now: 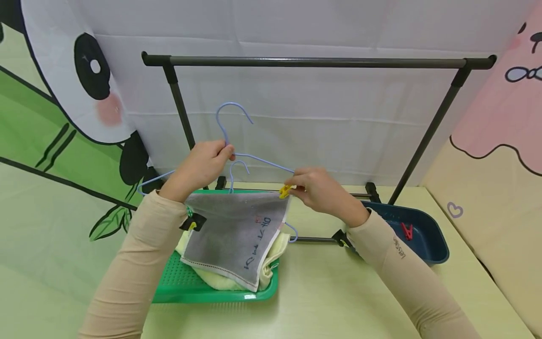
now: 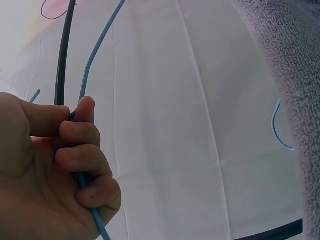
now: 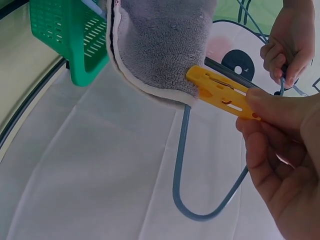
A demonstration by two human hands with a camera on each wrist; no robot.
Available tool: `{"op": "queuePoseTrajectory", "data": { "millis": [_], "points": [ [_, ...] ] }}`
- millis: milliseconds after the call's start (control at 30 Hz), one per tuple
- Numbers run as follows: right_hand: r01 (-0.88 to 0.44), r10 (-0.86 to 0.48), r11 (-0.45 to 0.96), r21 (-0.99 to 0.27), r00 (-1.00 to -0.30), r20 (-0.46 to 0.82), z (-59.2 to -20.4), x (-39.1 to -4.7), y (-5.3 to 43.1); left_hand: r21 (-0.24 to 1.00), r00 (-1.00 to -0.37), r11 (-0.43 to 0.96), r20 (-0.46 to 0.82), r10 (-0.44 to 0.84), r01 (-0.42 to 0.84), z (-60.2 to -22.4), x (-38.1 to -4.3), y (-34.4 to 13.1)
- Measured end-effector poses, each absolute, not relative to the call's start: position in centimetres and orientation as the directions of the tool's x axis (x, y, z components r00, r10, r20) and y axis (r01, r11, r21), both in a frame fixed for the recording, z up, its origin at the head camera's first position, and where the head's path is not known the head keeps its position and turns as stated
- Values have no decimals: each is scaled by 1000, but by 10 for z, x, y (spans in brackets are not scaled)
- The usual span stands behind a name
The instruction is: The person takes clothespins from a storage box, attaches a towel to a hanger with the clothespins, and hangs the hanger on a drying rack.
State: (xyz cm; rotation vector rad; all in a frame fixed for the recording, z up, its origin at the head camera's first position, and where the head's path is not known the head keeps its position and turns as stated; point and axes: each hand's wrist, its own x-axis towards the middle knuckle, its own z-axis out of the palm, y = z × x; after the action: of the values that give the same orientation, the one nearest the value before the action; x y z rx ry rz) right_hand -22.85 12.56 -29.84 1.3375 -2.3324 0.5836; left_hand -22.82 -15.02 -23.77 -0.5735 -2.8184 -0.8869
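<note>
My left hand (image 1: 203,162) grips a blue wire hanger (image 1: 264,161) just below its hook. A grey towel (image 1: 230,230) with a pale border and dark lettering hangs from the hanger. At the towel's upper right corner, my right hand (image 1: 319,190) pinches a yellow clothespin (image 3: 220,90) between thumb and fingers. The clothespin's far end lies on the towel edge, right where the hanger wire (image 3: 178,175) comes out from the cloth. In the left wrist view, curled fingers (image 2: 82,155) wrap the wire. The hanger's far left shoulder is partly behind the left wrist.
Behind the towel, a green basket (image 1: 211,296) holds a pale yellow cloth (image 1: 275,252). The hook of a second hanger (image 1: 240,163) rises there. A dark clothes rack (image 1: 317,62) stands at the back. To the right sits a dark blue tub (image 1: 432,235) with a red clothespin (image 1: 407,231).
</note>
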Motion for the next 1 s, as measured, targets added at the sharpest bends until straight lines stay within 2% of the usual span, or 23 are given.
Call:
{"op": "queuePoseTrajectory", "data": {
  "millis": [500,1000],
  "points": [
    [-875,-752,478,-78,-453,478,-291,-221,121,541,-908,730,275,315,417,-232,-223,-150],
    [-878,-753,469,-91,-452,478,-289,-222,115,565,-913,717,265,311,408,-229,-222,-153]
  ]
}}
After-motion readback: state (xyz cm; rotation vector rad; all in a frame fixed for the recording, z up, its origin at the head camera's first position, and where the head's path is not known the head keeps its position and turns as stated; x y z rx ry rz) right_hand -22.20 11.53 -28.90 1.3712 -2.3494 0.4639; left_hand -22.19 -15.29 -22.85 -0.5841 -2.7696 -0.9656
